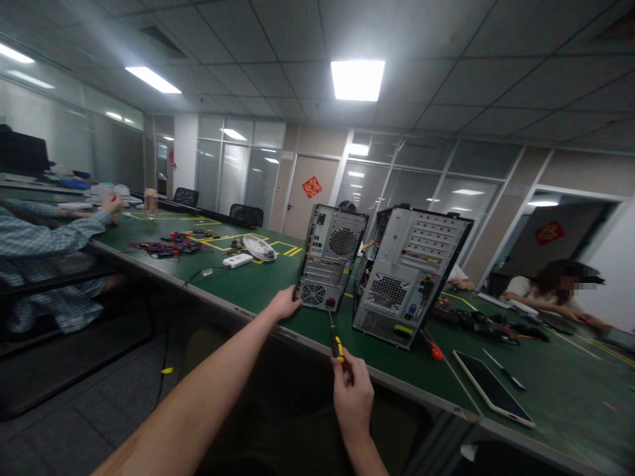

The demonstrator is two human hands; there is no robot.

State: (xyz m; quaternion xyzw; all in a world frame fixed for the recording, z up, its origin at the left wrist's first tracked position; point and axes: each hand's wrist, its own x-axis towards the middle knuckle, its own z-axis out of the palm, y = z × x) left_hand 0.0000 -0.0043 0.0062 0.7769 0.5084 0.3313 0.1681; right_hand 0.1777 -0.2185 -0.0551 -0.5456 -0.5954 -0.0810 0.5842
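Note:
Two computer tower cases stand upright on a long green table (pixel 258 291), their rear panels facing me. My left hand (pixel 284 305) rests against the lower left edge of the smaller case (pixel 329 266); its fingers are mostly hidden behind the case. My right hand (pixel 352 387) is closed round the yellow and black handle of a screwdriver (pixel 333 334), whose tip points at the bottom rear corner of that case. The larger grey case (pixel 409 271) stands just to the right, its side open.
A tablet (pixel 492 387) and a red-handled tool (pixel 432 348) lie at the table's right front. A white power strip (pixel 237 260), a fan and tangled cables (pixel 166 248) lie to the left. One person sits at the far left, another at the far right.

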